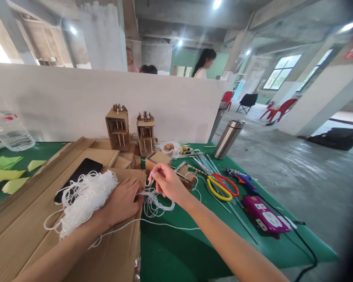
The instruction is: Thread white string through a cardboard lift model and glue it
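Observation:
My right hand (168, 183) is raised over the green tabletop, its thumb and fingers pinched on a strand of white cord. My left hand (124, 201) lies on the cardboard sheet with fingers curled, and cord runs out from its fingertips. Between the hands, loose loops of the white cord (157, 205) spread on the green surface. Beside my left wrist sits a thick tangled bundle of white cord (88, 197), partly covering a black phone (91, 166). One long strand crosses below both hands.
Two small cardboard structures (117, 129) stand by a white partition (76, 102). To the right lie scissors (223, 187), a blue glue gun (241, 179), a purple power strip (264, 215) and a steel flask (228, 139). A plastic bottle (13, 131) stands left. People are beyond the partition.

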{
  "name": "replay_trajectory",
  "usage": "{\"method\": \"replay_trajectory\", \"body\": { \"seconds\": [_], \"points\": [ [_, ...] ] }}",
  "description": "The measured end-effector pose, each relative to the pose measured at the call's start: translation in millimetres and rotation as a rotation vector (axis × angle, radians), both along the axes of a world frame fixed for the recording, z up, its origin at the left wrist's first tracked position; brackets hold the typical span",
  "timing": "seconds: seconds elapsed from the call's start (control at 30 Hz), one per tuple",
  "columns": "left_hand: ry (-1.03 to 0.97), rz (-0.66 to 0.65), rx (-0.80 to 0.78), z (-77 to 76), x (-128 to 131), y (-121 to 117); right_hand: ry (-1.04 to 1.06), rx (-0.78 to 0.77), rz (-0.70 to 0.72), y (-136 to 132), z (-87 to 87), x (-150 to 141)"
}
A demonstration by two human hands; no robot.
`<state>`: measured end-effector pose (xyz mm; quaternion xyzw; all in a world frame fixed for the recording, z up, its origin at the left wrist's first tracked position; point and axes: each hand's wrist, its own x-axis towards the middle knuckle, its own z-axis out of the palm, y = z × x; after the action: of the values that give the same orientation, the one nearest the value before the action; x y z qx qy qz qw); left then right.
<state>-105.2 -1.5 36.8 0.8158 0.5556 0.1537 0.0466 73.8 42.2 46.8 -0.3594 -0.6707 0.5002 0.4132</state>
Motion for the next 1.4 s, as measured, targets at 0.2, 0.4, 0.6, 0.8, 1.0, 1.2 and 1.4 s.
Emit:
{"method": "replay_trajectory", "body": {
  "seconds": [0.2,0.4,0.6,0.8,1.0,1.2,1.4],
  "points": [
    [-0.212,-0.09,-0.033,-8.8,-2.7,-4.0,0.238,-0.024,-0.049,-8.4,20.5,21.8],
    [-0.257,-0.147,0.02,-15.9,7.5,-5.9,0.348,-0.167,0.026,-9.0,18.3,12.5],
    [-0.337,-0.116,0.06,-18.3,6.0,-3.1,0.453,-0.263,0.039,-11.3,14.3,11.6],
    [-0.419,-0.107,0.036,-17.1,3.4,-5.0,0.501,-0.318,0.026,-16.8,15.0,36.0],
    [-0.429,-0.09,0.031,-17.7,4.4,-4.7,0.487,-0.343,-0.01,-22.6,11.4,66.8],
    [-0.412,-0.09,0.02,-19.2,4.8,-3.3,0.345,-0.35,-0.042,-28.1,3.0,96.2],
    [-0.389,-0.124,0.009,-21.1,5.6,-3.9,-0.072,-0.31,0.052,-36.7,-9.4,129.6]
  ]
}}
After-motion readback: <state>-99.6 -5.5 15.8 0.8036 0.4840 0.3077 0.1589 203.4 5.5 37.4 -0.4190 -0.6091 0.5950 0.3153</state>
